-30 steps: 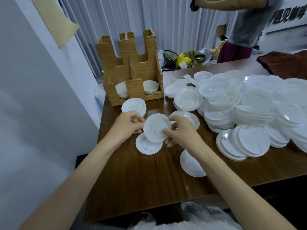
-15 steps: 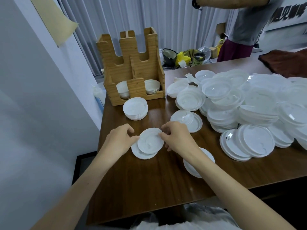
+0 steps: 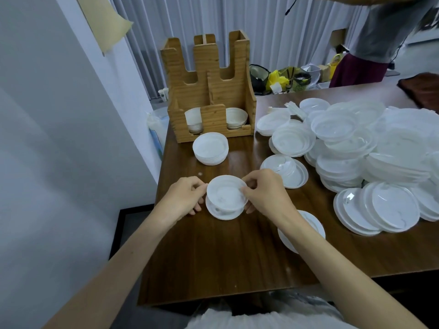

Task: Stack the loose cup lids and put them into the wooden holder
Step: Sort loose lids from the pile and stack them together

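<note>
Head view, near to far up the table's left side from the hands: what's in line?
First the lid held between left hand and right hand → stack of lids → wooden holder → curtain.

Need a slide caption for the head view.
Left hand and right hand pinch a round white plastic lid over a second lid.

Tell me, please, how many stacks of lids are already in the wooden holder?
2. The left stack sits in the wooden holder's left front slot, the right stack in its right front slot. The front panel hides part of both, so more could be hidden.
</note>
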